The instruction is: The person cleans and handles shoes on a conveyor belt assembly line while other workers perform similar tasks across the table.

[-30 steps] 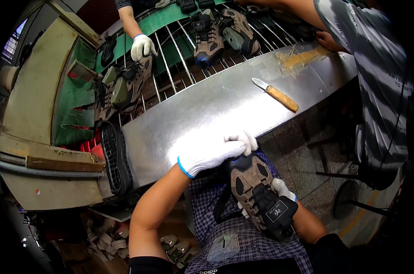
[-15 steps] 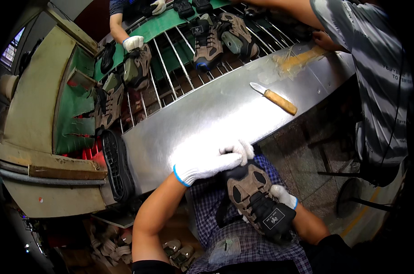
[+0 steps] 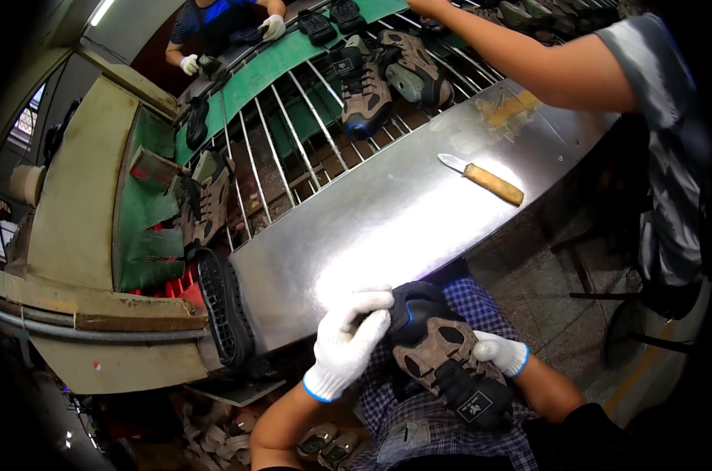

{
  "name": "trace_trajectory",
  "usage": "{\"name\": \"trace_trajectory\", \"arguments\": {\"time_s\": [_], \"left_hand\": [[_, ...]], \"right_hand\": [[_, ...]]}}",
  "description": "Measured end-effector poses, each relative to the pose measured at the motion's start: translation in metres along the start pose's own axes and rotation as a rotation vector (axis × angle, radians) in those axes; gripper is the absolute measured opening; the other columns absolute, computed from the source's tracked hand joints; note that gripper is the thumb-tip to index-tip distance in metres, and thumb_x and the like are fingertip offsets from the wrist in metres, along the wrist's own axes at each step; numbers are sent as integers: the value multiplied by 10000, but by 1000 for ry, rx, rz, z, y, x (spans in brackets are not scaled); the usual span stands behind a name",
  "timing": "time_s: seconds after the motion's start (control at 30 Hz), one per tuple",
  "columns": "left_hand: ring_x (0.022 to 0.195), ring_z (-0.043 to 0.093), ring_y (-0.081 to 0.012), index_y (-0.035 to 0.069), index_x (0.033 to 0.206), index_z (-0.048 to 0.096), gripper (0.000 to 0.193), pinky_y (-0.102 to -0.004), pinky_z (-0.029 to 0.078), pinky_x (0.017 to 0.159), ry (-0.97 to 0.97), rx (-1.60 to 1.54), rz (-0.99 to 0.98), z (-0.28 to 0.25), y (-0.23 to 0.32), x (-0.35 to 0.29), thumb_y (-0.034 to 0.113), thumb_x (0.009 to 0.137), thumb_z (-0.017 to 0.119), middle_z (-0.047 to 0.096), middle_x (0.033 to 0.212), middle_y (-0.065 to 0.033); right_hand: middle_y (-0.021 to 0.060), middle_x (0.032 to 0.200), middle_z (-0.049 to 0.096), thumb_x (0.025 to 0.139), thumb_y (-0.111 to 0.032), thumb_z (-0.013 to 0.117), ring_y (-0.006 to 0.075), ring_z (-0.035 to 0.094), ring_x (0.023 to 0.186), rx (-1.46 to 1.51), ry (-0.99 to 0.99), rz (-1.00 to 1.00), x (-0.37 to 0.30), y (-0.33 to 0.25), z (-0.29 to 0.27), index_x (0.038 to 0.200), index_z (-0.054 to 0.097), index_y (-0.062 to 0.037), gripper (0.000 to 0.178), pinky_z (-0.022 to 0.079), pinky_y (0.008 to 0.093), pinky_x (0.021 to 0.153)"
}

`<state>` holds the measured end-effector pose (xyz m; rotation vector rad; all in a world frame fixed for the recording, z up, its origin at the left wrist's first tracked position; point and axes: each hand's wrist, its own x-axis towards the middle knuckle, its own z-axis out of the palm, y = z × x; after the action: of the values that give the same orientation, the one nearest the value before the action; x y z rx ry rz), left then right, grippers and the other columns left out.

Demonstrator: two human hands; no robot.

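Observation:
A brown and black lace-up shoe (image 3: 428, 359) lies over my lap, its dark toe pointing toward the metal bench and its padded tongue toward me. My right hand (image 3: 498, 353), in a white knitted glove, grips the shoe by its right side; the fingers beneath are hidden. At the left of the toe is my left hand (image 3: 346, 341), gloved too, its fingers curled in against the thumb. Whether those fingertips pinch something small or just touch the toe I cannot make out. A thin blue line runs along the toe's edge.
A wooden-handled knife (image 3: 491, 184) lies on the metal bench (image 3: 356, 228). A black shoe sole (image 3: 224, 306) leans at its left end. Beyond, several shoes (image 3: 367, 98) rest on a rack of metal rods (image 3: 297, 129). One co-worker's arm (image 3: 544, 74) reaches in from the right; another person (image 3: 214, 27) works at the far side.
My left hand has drawn back from on top of the toe to its left side, uncovering it. The far co-worker's gloved hand has left the shoe on the rack, and that shoe is gone from there.

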<state>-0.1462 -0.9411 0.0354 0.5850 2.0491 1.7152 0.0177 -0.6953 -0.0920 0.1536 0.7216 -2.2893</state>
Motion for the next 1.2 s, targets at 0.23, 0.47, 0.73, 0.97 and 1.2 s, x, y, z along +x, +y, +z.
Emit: {"name": "trace_trajectory", "arguments": {"time_s": [0.23,0.47,0.73,0.97,1.2], "left_hand": [[1113,675,-235,-60,1108,743,166,-356,546,991,82,71,-2,-2,3,-15,50,1024,652,698,1304,-234],[1212,675,-253,-55,1223,739,276,-366,533,1040,55,43,31,-12,-8,-25,-31,962,654,696,1363,-212],[1368,580,-427,27,1476,584,714,-448,496,1138,-399,357,379,-19,-2,27,-87,776,660,560,1491,-280],[1238,696,-336,14,1362,697,494,-401,545,1090,-494,50,453,22,-23,87,-32,878,606,718,1355,-194],[1373,632,-276,39,1533,575,604,-376,478,1184,-542,-36,203,38,-26,68,36,930,613,651,1493,-177]], "right_hand": [[167,1426,637,942,-524,768,226,645,1252,-34,-114,33,12,5,-11,1542,449,85,913,550,381,1075],[147,1385,650,943,-524,776,199,651,1190,-23,-112,-31,19,10,-5,1536,446,88,914,563,364,1023],[201,1491,604,834,-497,903,278,622,1341,295,-34,-94,1,39,-23,1580,414,46,1044,521,461,1153],[323,1544,480,820,-530,894,426,569,1387,637,-301,-173,-15,41,-8,1609,306,80,1158,538,529,1142],[350,1540,398,815,-731,809,453,512,1419,641,-456,-269,-14,70,-37,1587,222,157,1315,602,529,1052]]}}
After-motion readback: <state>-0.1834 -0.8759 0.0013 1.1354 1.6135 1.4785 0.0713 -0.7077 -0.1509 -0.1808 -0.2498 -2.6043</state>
